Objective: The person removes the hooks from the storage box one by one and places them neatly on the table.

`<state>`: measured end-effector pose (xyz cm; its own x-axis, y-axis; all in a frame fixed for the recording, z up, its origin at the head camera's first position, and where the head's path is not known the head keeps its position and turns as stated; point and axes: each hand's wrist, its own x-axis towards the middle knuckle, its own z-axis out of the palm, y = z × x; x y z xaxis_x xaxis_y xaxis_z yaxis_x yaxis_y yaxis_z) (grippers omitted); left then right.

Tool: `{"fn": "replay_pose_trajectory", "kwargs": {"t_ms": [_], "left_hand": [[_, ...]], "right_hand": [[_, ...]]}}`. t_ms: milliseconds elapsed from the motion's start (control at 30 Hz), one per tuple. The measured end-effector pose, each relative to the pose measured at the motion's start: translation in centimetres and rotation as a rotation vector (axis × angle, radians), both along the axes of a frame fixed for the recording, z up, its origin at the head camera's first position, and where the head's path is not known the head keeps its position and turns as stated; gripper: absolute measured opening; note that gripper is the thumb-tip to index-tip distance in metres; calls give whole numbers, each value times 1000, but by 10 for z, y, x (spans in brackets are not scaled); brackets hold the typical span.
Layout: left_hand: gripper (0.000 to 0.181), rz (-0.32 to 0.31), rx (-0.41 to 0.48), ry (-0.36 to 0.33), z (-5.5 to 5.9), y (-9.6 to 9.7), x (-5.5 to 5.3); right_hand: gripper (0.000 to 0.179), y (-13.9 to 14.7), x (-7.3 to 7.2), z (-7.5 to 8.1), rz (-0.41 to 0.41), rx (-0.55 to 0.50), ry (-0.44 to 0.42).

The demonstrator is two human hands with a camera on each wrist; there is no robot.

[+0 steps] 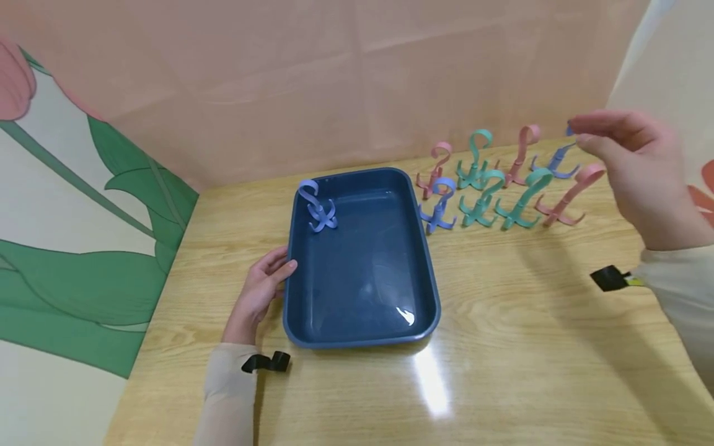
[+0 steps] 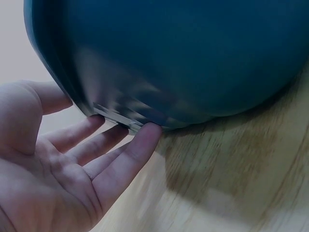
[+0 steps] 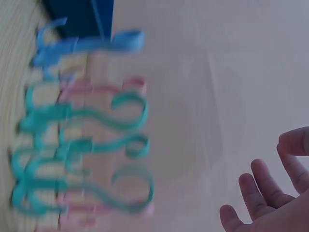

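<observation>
A dark blue tray lies on the table, and a periwinkle-blue multi-prong hook is inside it near the far left corner. My left hand pinches the tray's left rim, thumb at the edge; in the left wrist view its fingers touch the outer wall. My right hand is raised at the right, above several hooks. Its fingertips overlap the curled top of a blue hook in the head view. In the right wrist view the fingers are loosely bent and nothing shows between them.
Right of the tray, pink, green and blue hooks stand close together in two rough rows. A plain peach wall rises behind the table. Flower-patterned panels flank the left side.
</observation>
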<state>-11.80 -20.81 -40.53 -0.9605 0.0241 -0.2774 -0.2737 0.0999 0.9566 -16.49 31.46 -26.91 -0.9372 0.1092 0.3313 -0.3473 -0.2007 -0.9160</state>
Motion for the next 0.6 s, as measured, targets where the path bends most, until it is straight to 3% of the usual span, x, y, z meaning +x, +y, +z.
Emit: {"fn": "replay_pose_trajectory", "kwargs": {"t_ms": [133, 267, 600], "left_hand": [[50, 1, 0, 2, 0, 2, -1], [50, -2, 2, 5, 0, 3, -3], [49, 6, 7, 27, -1, 5, -5]], "right_hand": [[34, -32, 4, 5, 105, 24, 1], [34, -61, 4, 7, 162, 120, 1], [32, -128, -15, -1, 312, 219, 36]]}}
